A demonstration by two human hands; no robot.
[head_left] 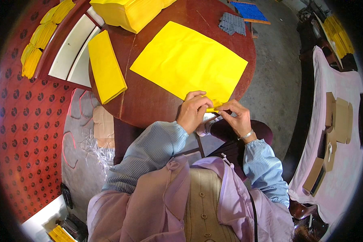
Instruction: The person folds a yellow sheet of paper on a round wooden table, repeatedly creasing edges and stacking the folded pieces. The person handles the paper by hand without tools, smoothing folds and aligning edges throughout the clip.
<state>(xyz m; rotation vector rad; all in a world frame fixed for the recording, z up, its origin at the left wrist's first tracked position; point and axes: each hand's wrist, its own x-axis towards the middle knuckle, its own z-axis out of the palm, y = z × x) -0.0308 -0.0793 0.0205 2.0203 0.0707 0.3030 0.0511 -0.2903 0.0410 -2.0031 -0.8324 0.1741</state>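
A large yellow paper sheet (191,60) lies flat on the round reddish-brown table (177,14), its near corner reaching the table's edge. At that corner my left hand (193,109) and my right hand (236,115) meet over a small folded piece of the yellow paper. My left fingers curl down onto the fold. Thumb and forefinger of my right hand pinch its right end, and a silvery bracelet circles that wrist. Whether the folded bit belongs to the large sheet or is a separate piece, I cannot tell.
A folded yellow paper stack (106,66) lies at the table's left, with a bulky yellow paper pile (133,12) behind it. A grey textured mat (232,24) sits at the far right. Opened cardboard boxes (338,121) rest on a pink-covered seat (310,117) to the right.
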